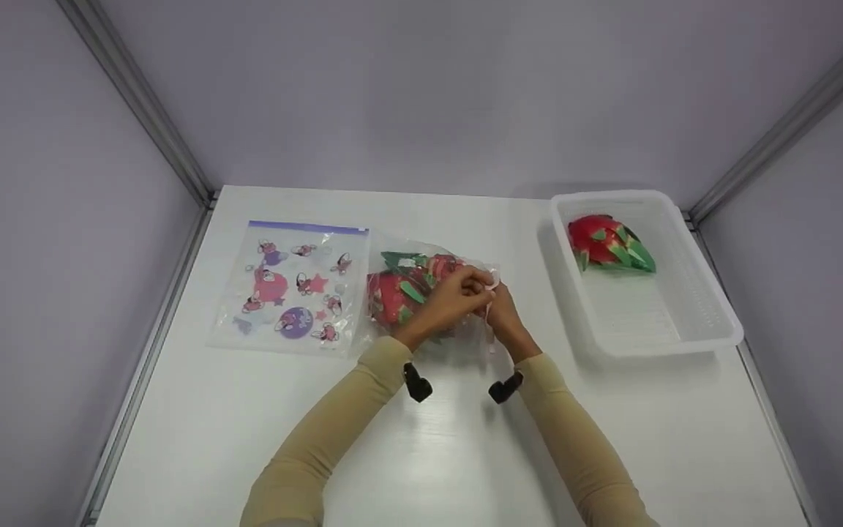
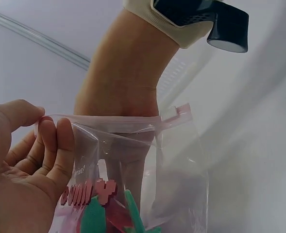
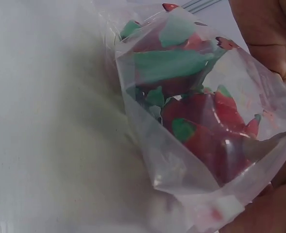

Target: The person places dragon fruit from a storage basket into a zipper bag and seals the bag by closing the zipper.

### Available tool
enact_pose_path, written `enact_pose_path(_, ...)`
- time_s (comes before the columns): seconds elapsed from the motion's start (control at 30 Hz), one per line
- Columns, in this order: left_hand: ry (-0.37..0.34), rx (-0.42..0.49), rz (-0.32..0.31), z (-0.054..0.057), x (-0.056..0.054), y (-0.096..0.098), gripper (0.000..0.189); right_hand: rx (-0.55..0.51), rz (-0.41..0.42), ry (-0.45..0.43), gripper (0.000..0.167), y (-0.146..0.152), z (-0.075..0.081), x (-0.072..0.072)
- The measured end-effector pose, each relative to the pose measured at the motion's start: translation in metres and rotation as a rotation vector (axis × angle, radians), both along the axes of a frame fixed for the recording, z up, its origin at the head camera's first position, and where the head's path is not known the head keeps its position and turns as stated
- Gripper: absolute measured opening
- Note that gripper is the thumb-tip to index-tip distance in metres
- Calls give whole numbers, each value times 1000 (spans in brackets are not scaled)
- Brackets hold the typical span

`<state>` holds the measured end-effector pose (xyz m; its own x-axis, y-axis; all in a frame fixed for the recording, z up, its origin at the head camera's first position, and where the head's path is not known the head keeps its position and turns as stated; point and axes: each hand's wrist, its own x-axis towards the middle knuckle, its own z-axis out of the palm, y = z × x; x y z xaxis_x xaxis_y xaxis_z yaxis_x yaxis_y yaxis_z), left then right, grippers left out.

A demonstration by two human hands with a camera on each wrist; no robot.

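A clear zip bag (image 1: 421, 256) holding red and green dragon-fruit-like items stands in the middle of the table, its mouth toward the right. My left hand (image 1: 458, 296) pinches the pink zip edge between thumb and fingertips; the left wrist view shows this hand (image 2: 31, 165) at one end of the zip strip. At the bag's mouth, my right hand (image 1: 503, 311) holds the edge, its fingers partly hidden. A slider (image 3: 225, 208) sits near that hand in the right wrist view, where the mouth gapes around the dragon fruit (image 3: 206, 126).
Left of the bag lies a flat printed zip bag (image 1: 297, 285) with a purple zip. To the right, a white plastic basket (image 1: 707, 315) holds another dragon fruit (image 1: 608, 243). Grey-framed panels surround the white table (image 1: 421, 454) at the back and sides.
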<state>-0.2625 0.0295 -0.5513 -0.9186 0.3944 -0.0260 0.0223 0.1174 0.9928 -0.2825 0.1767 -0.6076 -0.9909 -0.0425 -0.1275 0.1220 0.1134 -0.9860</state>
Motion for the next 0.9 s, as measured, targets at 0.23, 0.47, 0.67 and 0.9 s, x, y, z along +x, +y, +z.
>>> enact_pose_path(0.23,-4,-9,-4,-3,-3,0,28,159,7,-10,31,4,3,-1)
enact_pose_path(0.47,-27,-25,-4,-1,-6,-1,29,189,46,-63,51,14,8,2)
enact_pose_path(0.67,-47,-80,13,8,-12,-7,30,137,40,-78,41,26,8,12)
enact_pose_path(0.9,67,-153,69,26,-27,-15,26,138,26,-78,34,35,12,31)
